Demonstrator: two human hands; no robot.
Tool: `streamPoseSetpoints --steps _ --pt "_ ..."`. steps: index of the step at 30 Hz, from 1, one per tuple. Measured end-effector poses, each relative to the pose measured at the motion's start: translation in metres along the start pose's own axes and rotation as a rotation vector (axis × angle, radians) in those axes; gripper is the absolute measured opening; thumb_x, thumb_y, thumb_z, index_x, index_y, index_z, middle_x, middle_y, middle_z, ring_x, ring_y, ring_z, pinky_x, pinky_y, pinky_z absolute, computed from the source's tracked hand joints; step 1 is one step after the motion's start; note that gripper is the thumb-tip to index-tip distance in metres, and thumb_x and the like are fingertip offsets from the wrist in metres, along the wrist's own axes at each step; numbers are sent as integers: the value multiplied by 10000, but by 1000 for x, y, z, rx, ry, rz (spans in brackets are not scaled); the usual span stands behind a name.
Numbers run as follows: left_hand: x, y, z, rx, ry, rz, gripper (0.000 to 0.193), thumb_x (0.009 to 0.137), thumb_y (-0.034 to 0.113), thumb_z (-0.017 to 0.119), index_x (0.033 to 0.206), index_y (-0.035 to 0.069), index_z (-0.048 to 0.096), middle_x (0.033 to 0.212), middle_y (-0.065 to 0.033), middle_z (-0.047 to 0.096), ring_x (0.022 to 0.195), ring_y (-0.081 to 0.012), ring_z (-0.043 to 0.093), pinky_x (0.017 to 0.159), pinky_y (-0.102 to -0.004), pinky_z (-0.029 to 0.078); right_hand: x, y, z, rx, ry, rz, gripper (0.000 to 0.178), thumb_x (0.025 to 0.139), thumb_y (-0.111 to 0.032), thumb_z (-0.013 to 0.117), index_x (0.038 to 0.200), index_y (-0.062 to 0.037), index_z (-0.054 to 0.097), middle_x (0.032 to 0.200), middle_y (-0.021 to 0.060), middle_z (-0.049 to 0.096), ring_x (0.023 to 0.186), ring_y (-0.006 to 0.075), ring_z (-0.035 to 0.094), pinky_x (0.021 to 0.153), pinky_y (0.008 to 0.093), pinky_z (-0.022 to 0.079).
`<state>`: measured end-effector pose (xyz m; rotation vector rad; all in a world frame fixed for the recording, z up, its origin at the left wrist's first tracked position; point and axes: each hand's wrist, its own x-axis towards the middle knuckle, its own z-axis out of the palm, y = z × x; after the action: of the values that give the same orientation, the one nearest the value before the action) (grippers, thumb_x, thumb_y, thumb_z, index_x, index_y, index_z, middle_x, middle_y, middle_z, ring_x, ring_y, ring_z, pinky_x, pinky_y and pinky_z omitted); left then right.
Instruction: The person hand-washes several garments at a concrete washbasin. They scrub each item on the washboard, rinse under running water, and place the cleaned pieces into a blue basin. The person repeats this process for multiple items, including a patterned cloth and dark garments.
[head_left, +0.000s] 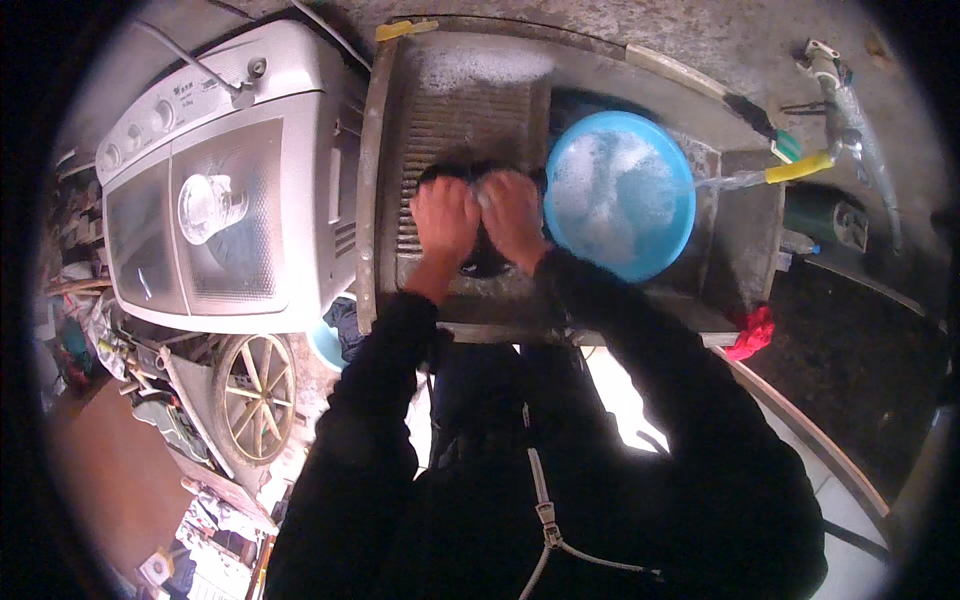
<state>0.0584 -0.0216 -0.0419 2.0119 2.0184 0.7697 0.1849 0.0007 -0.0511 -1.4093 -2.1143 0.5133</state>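
My left hand point(447, 218) and my right hand point(511, 213) are side by side, both closed on a dark wet cloth point(486, 258). The cloth is pressed against the ribbed washboard surface point(440, 120) of a stone sink point(367, 220). Part of it shows between and below my wrists; the rest is hidden under my hands. White foam point(490, 65) lies at the far end of the ribs. Just right of my right hand stands a round blue basin point(688, 215) of sudsy water. A water stream point(728, 182) runs into it from a yellow hose end point(798, 168).
A white twin-tub washing machine point(322, 180) with a clear container point(208, 207) on its lid stands to the left. A brush point(750, 112) rests on the sink's far right rim. Red cloth point(750, 333) hangs at the near right corner. A spoked wheel point(257, 398) is lower left.
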Motion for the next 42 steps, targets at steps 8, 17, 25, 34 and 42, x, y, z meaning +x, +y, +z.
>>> streamPoseSetpoints --steps 8,17,25,34,42 --pt "64 -22 30 209 101 -140 326 920 351 486 1121 146 641 1320 -106 496 1245 -330 417 1022 -567 305 56 27 11 -224 88 13 338 880 -325 557 1105 -80 616 1315 172 470 1209 375 447 946 530 387" --pt "5 8 22 -17 247 -276 198 889 208 537 877 31 626 931 -158 589 887 -360 527 779 -483 420 9 -14 0 34 -92 212 217 867 -209 572 1031 -74 614 1117 180 597 1052 355 559 857 477 450" --pt "15 -10 3 -505 317 -108 225 852 135 563 1056 41 562 989 -127 580 946 -314 518 866 -416 381 32 4 -26 274 164 -86 351 780 -142 640 1119 -68 587 1031 153 608 972 355 559 861 444 422" --pt "76 -34 37 -68 -23 -314 238 891 221 521 1036 32 509 918 -197 628 904 -392 586 745 -503 464 77 5 4 -51 -220 31 252 827 -243 578 964 -35 613 1032 159 595 989 344 553 817 501 423" --pt "-44 5 -5 -259 195 -252 280 907 276 540 1022 31 613 1216 -170 539 1130 -373 463 964 -483 361 -37 -9 -14 125 57 -85 265 827 -220 605 975 -1 606 1174 172 548 1159 362 472 970 519 356"
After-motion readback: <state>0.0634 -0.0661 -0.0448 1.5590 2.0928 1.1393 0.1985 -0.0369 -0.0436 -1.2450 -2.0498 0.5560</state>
